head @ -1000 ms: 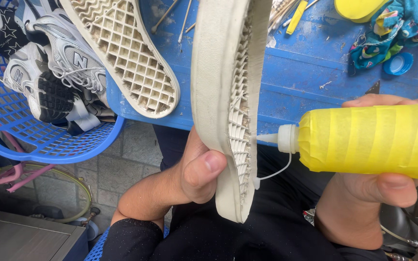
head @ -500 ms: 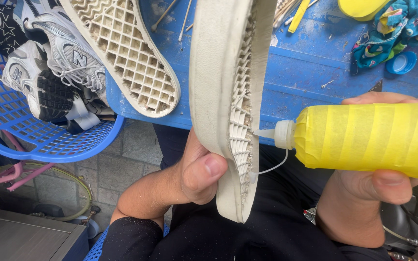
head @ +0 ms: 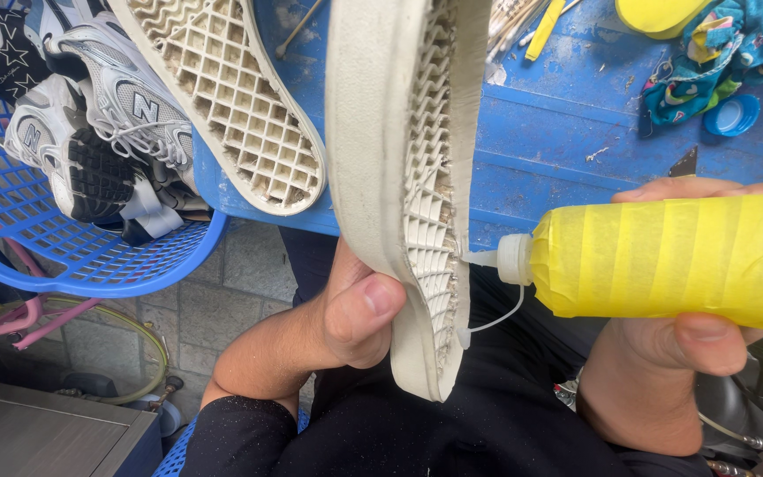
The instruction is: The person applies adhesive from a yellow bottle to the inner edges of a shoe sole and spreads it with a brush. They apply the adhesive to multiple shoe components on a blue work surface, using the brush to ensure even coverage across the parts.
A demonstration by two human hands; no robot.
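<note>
Against the sole (head: 404, 177), the yellow bottle's (head: 673, 256) nozzle touches.

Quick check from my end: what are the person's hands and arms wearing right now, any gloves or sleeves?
No gloves: both the left hand and right hand are bare, with short, unpainted nails. No rings, watch or markings show. The left forearm is uncovered too; a black sleeve starts near the elbow.

Sole (head: 381, 177) and glue bottle (head: 673, 256), nozzle on the grid.
Off-white rubber sole held on edge, lattice inner face turned right, heel end low. Yellow-taped bottle lies horizontal, white nozzle tip touching the sole's inner rim, cap dangling on its strap.
</note>
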